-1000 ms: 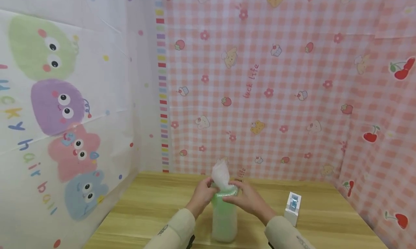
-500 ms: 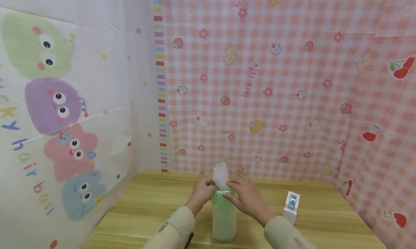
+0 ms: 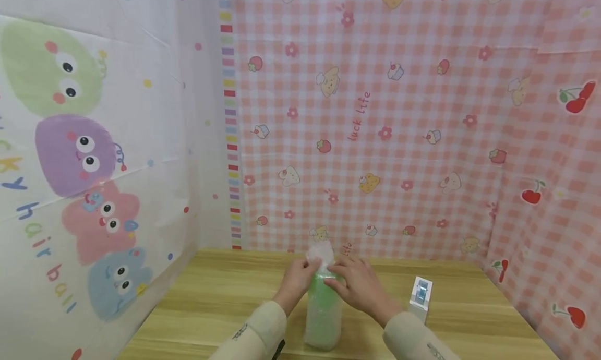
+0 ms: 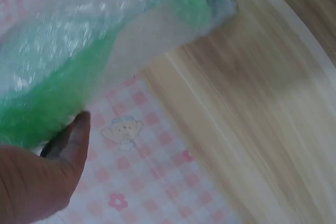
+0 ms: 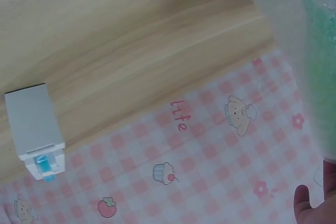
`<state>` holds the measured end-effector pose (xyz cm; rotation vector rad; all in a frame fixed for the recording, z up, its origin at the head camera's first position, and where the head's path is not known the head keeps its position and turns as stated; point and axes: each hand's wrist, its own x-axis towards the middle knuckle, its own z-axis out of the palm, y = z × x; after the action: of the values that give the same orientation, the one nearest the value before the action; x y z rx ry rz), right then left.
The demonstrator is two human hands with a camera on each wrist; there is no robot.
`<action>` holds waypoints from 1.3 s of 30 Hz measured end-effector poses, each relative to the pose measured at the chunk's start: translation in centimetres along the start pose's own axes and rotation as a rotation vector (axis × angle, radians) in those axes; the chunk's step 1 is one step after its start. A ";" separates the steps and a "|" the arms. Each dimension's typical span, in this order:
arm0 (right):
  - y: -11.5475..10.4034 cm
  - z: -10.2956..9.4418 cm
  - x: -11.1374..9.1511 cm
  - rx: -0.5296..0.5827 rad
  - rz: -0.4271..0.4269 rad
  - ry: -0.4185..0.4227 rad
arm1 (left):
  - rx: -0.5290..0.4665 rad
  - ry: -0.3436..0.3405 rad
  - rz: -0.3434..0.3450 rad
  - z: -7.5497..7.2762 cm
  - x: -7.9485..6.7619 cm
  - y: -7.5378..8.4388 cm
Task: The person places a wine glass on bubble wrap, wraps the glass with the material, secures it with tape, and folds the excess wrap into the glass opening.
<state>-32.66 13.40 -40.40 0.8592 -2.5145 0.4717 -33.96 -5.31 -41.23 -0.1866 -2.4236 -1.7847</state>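
A green object inside bubble wrap [image 3: 323, 321] stands upright on the wooden table in the head view, tall and bottle-like. Loose wrap [image 3: 321, 251] rises above its top. My left hand [image 3: 296, 283] pinches this loose part from the left, thumb and fingers close together. From the right, my right hand [image 3: 360, 287] grips the wrap near the top with thumb and fingers. The left wrist view shows shiny wrap [image 4: 58, 66] over green, with left fingertips at its edge. In the right wrist view, the wrapped side [image 5: 294, 30] fills the right edge, above part of the right hand [image 5: 317, 211].
A small white box-shaped thing with a blue part on top [image 3: 421, 297] stands to the right on the wooden table [image 3: 225, 297]. A pink checked cloth [image 3: 399, 104] hangs behind, and a white cartoon-print sheet [image 3: 169, 115] hangs at the left.
My left hand has moved right onto the loose wrap above the top, and that wrap has changed shape. The right hand has moved in slightly over the wrap. The white box has stayed put.
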 end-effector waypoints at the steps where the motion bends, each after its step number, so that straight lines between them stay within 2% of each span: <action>1: 0.0 0.1 -0.1 0.003 0.003 0.009 | 0.008 0.043 0.022 0.2 0.1 0.0; 3: 0.1 0.2 -0.3 0.009 0.009 0.022 | 0.015 0.120 0.090 0.6 0.3 -0.1; 5: 0.0 0.5 -0.4 0.006 0.010 0.036 | 0.079 0.175 0.212 0.7 0.6 0.0; 7: -0.1 0.7 -0.3 0.020 0.019 0.052 | 0.184 0.193 0.346 0.6 0.7 0.0; 10: -0.3 0.9 -0.2 0.057 0.035 0.086 | 0.374 0.173 0.505 0.0 0.8 0.1; 13: -0.6 1.0 -0.1 0.077 0.031 0.114 | 0.521 0.150 0.594 -0.7 0.7 0.1; 17: -0.6 1.0 0.1 0.045 -0.029 0.122 | 0.683 0.128 0.702 -1.2 0.5 0.3; 20: -0.7 1.1 0.1 0.033 -0.038 0.102 | 0.762 0.077 0.738 -1.4 0.3 0.2; 28: -1.1 0.9 0.2 0.049 0.042 -0.010 | 0.928 -0.096 0.724 -2.1 -0.4 -0.2; 35: -0.8 0.2 0.5 -0.027 0.002 -0.103 | 1.004 -0.226 0.724 -2.6 -0.4 -0.6; 39: -1.0 -0.4 0.7 -0.079 -0.037 -0.153 | 1.045 -0.252 0.765 -2.7 -0.3 -0.4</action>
<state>-32.39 12.51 -39.53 0.9424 -2.6312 0.3031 -33.63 -8.04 -40.82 -1.0432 -2.5385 -0.1344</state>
